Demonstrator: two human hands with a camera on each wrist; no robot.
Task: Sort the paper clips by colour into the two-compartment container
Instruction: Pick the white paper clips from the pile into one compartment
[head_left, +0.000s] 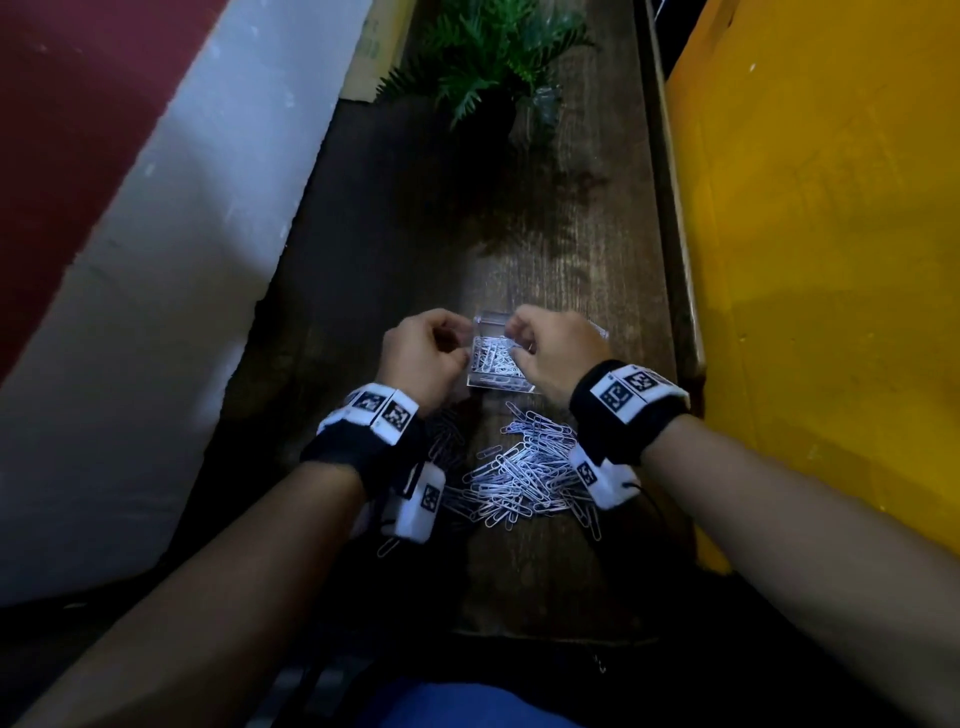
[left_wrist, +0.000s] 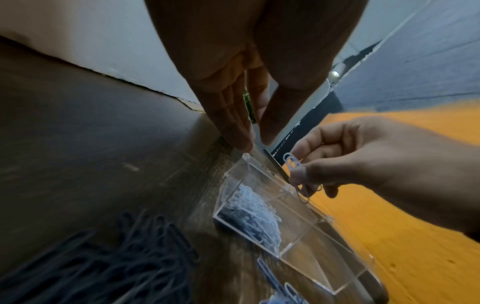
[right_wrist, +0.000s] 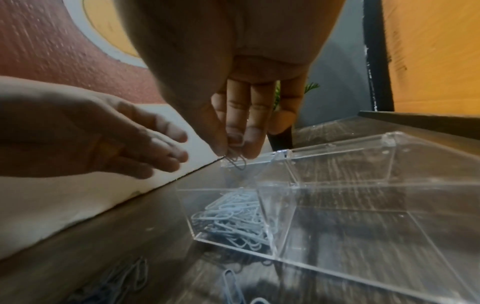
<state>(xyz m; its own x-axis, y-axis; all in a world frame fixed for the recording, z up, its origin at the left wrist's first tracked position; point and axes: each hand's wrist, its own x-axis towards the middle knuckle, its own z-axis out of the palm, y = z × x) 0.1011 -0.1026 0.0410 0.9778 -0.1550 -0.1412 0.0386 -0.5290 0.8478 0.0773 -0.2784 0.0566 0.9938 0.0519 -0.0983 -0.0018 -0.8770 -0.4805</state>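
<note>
Above the container (right_wrist: 337, 205), the right hand (head_left: 550, 353) pinches a few clips (right_wrist: 235, 160); the left hand (head_left: 421, 358) is empty, fingers relaxed. Clips are light, slippery wire, probably best pinched by the loops. The pile (head_left: 519, 473) lies near the tabletop's front edge.

black wristbands (head_left: 621, 415), white tag-marked blocks (head_left: 418, 501), bare forearms

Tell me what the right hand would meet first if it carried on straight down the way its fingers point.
Probably the clear container: the right hand pinches paper clips over the far rim of the compartment holding white clips. Depth is unclear, so rim or clips.
</note>
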